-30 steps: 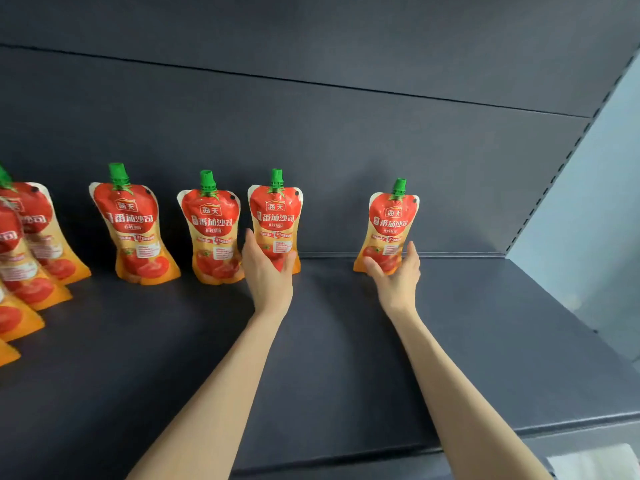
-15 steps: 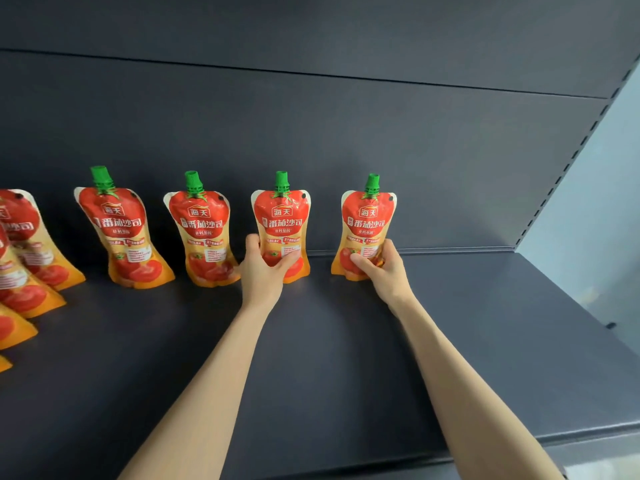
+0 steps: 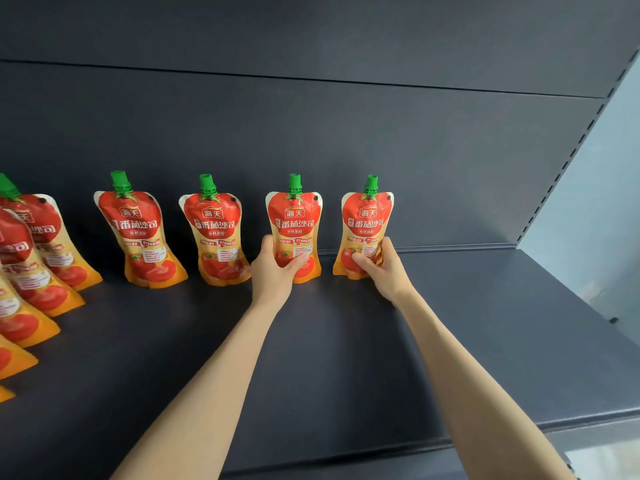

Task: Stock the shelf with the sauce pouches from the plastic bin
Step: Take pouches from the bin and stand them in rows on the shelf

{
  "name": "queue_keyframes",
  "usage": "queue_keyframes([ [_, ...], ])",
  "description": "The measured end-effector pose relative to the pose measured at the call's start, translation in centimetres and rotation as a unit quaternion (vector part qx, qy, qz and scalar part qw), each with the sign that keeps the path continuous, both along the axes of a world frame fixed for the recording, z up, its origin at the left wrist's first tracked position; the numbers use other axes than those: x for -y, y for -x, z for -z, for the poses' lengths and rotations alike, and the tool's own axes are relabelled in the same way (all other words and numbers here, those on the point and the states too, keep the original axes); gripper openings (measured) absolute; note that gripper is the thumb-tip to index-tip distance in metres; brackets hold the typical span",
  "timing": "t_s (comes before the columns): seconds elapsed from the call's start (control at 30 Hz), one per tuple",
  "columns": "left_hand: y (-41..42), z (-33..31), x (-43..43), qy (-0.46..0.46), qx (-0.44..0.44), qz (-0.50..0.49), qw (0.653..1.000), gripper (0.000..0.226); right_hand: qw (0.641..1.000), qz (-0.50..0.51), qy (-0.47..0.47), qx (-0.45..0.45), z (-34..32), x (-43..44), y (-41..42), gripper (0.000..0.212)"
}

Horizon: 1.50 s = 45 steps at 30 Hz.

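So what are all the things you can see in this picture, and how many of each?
Sauce pouches: at least eight, red and orange with green caps. Four stand in the back row against the shelf's back wall: the rightmost pouch, the pouch beside it, and two more further left. The others are crowded at the left edge, partly cut off.
Shelf: one, dark grey, bare at the front and right.
Upper shelf: one, dark grey, overhead.
Wall: pale blue, far right.
Left hand: one, gripping the second pouch from the right.
Right hand: one, gripping the rightmost pouch.

left pouches (image 3: 20, 271) cropped, small print unreadable
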<state>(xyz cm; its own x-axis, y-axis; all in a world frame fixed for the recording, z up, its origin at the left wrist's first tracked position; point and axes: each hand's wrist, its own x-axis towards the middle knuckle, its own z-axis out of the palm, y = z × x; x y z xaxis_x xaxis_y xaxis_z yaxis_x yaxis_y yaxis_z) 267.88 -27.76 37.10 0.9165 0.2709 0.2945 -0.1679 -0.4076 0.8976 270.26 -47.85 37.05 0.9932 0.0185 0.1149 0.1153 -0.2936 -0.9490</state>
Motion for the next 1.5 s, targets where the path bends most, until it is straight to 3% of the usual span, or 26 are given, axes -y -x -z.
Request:
queue_keyframes([
  [0.33,2.5,0.1,-0.6,-0.031,-0.053,0.002,0.998,0.065,0.99,0.103,0.09,0.012,-0.1,-0.2,3.5,0.07],
  [0.6,9.8,-1.4,2.4,-0.083,0.012,0.046,0.995,0.043,0.955,0.225,0.174,0.083,-1.1,3.6,12.8,0.031],
  [0.77,16.1,-2.1,9.1,-0.076,0.07,0.182,0.978,0.028,0.929,0.306,0.169,0.118,-0.5,8.2,22.1,0.018],
  [0.93,23.2,1.0,18.5,-0.091,0.098,0.314,0.94,0.021,0.91,0.372,0.168,0.076,3.1,14.4,33.4,0.016],
  [1.03,28.0,4.4,24.0,-0.09,0.065,0.372,0.922,0.02,0.902,0.403,0.153,0.014,6.3,18.3,40.4,0.016],
  [1.23,38.1,12.4,32.9,-0.102,-0.091,0.461,0.877,0.027,0.882,0.436,0.141,-0.108,12.5,25.4,52.4,0.017],
  [1.5,43.3,19.9,39.4,-0.18,-0.235,0.509,0.808,0.018,0.854,0.462,0.07,-0.227,20.0,31.2,59.5,0.016],
])
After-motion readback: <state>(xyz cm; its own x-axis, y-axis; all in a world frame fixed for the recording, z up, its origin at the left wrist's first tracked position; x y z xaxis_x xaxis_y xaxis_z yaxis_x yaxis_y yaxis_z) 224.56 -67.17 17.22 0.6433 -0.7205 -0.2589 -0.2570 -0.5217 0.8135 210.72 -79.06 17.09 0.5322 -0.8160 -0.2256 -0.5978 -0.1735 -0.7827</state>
